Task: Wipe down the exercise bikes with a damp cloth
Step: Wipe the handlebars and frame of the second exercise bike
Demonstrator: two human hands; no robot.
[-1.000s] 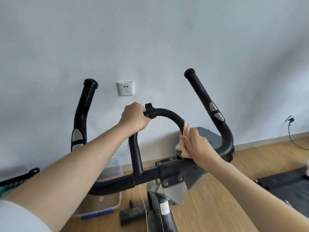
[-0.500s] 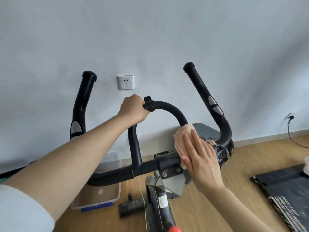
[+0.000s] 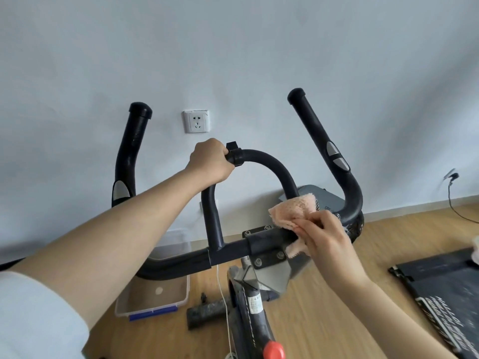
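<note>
Above the wooden floor (image 3: 324,314), the right hand (image 3: 327,238) pinched a pink cloth (image 3: 293,210) against the exercise bike's (image 3: 250,305) handlebar clamp (image 3: 264,242), the left hand (image 3: 210,161) gripped the looped centre bar (image 3: 273,165), and beyond stood a pale wall (image 3: 233,47) with 1 socket (image 3: 196,121).

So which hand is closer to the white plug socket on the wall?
Left. The left hand grips the handlebar loop just below the socket; the right hand, holding the pink cloth, is lower and further right.
</note>
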